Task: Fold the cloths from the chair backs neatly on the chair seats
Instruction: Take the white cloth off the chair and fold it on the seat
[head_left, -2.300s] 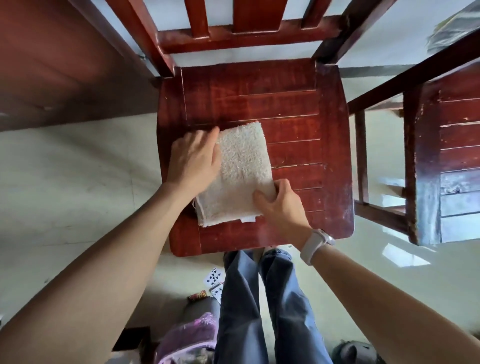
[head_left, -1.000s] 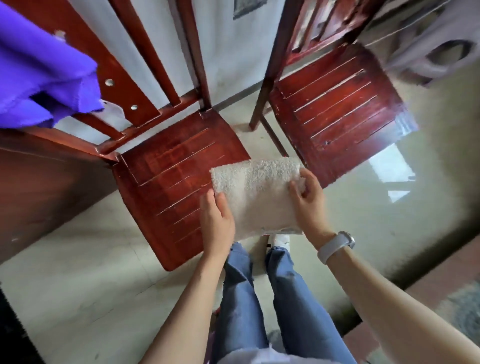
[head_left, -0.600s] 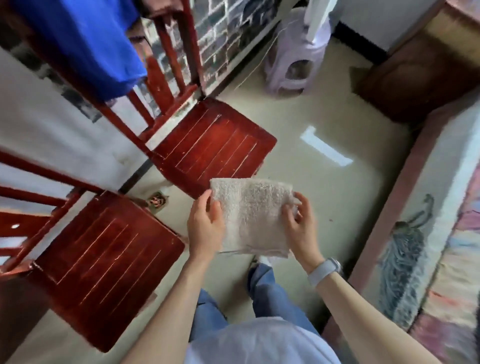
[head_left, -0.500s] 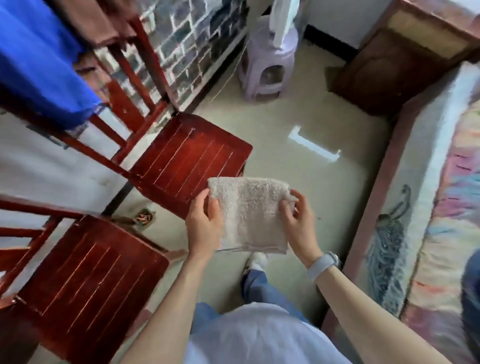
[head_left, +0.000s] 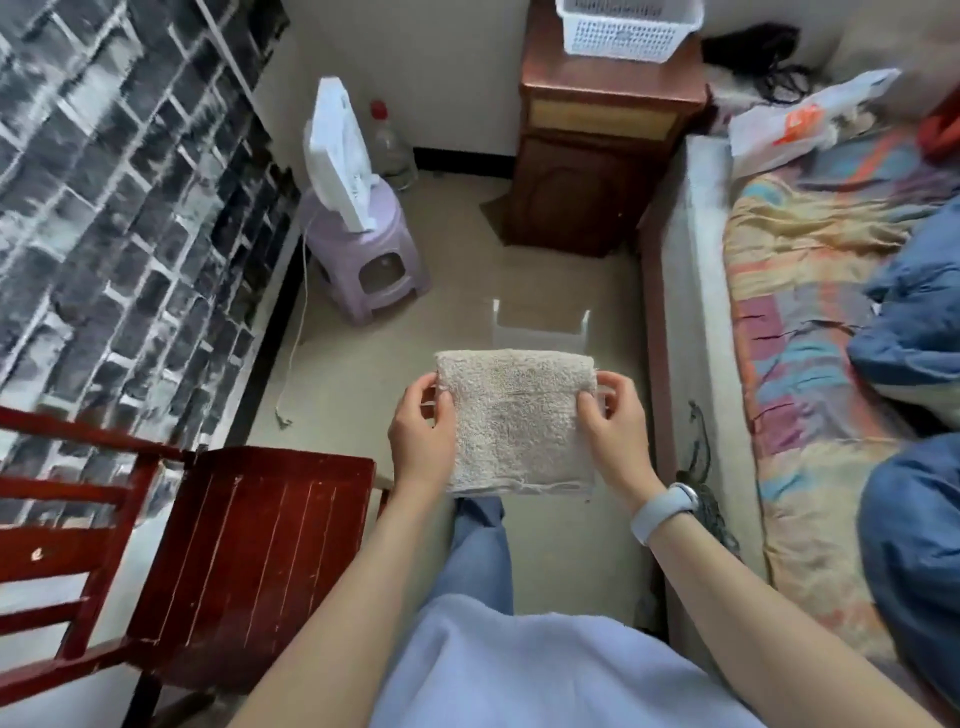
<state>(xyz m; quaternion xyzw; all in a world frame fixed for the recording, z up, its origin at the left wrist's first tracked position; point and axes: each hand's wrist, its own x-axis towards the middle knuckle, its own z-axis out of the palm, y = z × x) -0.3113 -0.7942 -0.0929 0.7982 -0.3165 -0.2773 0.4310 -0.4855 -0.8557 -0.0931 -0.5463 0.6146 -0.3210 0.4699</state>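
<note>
**One towel folded and in my hands, not yet on a seat**

I have the beige terry towel (head_left: 514, 421) folded into a compact, thick rectangle and held up in the air in front of me, over the tiled floor (head_left: 363, 374). My left hand (head_left: 422, 436) pinches its left edge, thumb on top and fingers curled underneath; my right hand (head_left: 615, 434) pinches the right edge the same way. So both hands are closed on the towel, and neither is free.

As I judge it, the folding of this piece is done: the edges look squared and the layers sit flat, with only a few loose threads along the near hem. What is left for it is the placing. The towel touches no chair at this point. The only seat I can see is the red wooden chair seat (head_left: 249, 556) at my lower left, bare on its slats and just beside my left forearm. The part of its back (head_left: 67, 499) that shows carries no cloth.

I cannot tell from here how many cloths remain on other chair backs, since no other chair is in view. Ahead of me are a purple plastic stool (head_left: 369, 260) with a white fan (head_left: 340, 150) on it, a wooden cabinet (head_left: 597, 156) and a bed (head_left: 810, 322) to my right.
</note>
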